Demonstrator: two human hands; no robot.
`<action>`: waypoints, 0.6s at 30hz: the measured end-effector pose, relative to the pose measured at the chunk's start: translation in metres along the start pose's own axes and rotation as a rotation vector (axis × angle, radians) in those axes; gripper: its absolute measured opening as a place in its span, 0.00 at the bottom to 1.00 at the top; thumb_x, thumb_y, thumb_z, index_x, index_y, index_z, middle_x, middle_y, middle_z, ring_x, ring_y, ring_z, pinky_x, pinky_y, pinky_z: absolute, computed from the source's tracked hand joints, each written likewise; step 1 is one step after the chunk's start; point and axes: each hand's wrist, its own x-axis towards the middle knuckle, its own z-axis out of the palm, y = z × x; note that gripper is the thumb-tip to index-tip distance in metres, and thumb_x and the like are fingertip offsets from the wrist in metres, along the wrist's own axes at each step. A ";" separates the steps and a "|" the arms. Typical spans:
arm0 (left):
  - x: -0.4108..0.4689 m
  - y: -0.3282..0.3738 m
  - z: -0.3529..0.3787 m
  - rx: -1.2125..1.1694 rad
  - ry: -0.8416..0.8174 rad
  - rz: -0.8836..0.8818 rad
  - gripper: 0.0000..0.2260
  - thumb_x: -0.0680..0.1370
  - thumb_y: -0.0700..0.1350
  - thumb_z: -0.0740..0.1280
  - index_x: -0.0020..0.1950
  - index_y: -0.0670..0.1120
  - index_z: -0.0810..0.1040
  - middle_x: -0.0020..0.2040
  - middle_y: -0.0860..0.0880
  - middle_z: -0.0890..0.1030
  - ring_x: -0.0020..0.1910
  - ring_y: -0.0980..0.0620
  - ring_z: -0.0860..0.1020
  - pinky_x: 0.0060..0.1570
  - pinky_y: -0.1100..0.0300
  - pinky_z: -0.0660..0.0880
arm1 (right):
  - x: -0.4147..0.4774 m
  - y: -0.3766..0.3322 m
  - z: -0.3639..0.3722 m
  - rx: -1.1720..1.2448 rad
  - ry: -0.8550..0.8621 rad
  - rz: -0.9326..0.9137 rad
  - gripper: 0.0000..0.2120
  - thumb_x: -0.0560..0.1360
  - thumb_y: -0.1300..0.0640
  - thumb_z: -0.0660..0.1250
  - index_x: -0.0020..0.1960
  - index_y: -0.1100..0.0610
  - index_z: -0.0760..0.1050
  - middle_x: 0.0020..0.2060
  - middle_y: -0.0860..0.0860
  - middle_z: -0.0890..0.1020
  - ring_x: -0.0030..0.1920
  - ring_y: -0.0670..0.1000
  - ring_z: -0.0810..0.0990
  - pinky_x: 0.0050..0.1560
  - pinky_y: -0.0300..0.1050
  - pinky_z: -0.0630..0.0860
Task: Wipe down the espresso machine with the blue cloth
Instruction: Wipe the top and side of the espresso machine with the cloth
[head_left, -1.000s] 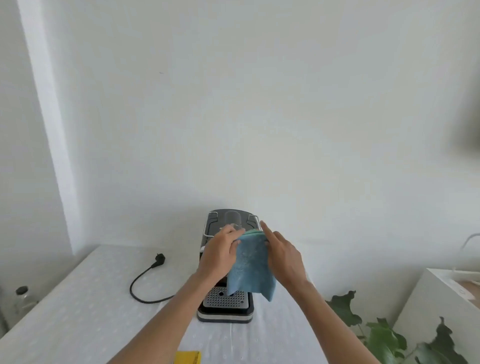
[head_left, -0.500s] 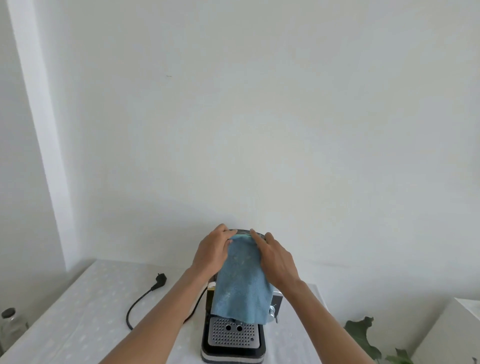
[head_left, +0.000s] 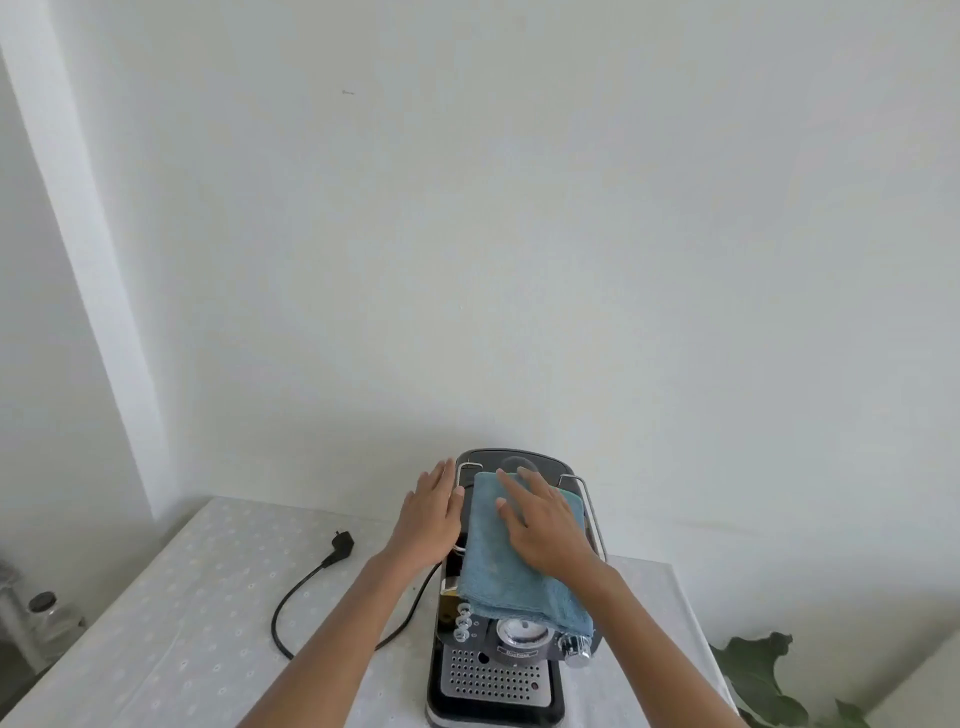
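A black and silver espresso machine (head_left: 511, 670) stands on the table with its perforated drip tray facing me. The blue cloth (head_left: 498, 566) lies spread flat over the machine's top, and its front edge hangs over the control knobs. My right hand (head_left: 545, 525) presses flat on the cloth with straight, spread fingers. My left hand (head_left: 428, 514) rests with straight fingers against the machine's upper left side by the chrome rail, off the cloth.
The machine's black power cord and unplugged plug (head_left: 337, 548) lie looped on the white dotted tablecloth (head_left: 171, 623) to the left. A glass jar (head_left: 49, 616) stands past the table's left edge. Green plant leaves (head_left: 758, 675) show at the lower right. A white wall is close behind.
Both hands held the cloth up by its top edge before; now it lies flat on the machine's top. My left hand has let go of it, and my right palm presses on it.
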 end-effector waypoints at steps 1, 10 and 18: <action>-0.004 -0.002 0.003 -0.035 -0.048 -0.033 0.24 0.85 0.49 0.47 0.80 0.45 0.48 0.80 0.47 0.50 0.79 0.49 0.49 0.76 0.48 0.50 | -0.001 -0.001 0.006 0.019 -0.048 0.012 0.25 0.85 0.46 0.50 0.81 0.48 0.56 0.82 0.53 0.51 0.81 0.55 0.48 0.80 0.55 0.46; -0.002 -0.006 0.016 -0.199 -0.102 -0.059 0.24 0.85 0.50 0.45 0.80 0.50 0.41 0.80 0.52 0.44 0.79 0.54 0.44 0.78 0.50 0.46 | 0.006 0.000 0.012 -0.109 -0.165 0.015 0.29 0.83 0.37 0.48 0.81 0.41 0.47 0.82 0.51 0.40 0.81 0.54 0.37 0.80 0.55 0.41; -0.007 -0.002 0.016 -0.084 -0.118 -0.084 0.24 0.85 0.50 0.45 0.80 0.52 0.41 0.80 0.50 0.44 0.79 0.49 0.45 0.77 0.52 0.47 | 0.017 -0.006 0.002 -0.226 -0.219 0.033 0.28 0.84 0.41 0.46 0.82 0.47 0.47 0.81 0.58 0.42 0.81 0.60 0.39 0.79 0.58 0.46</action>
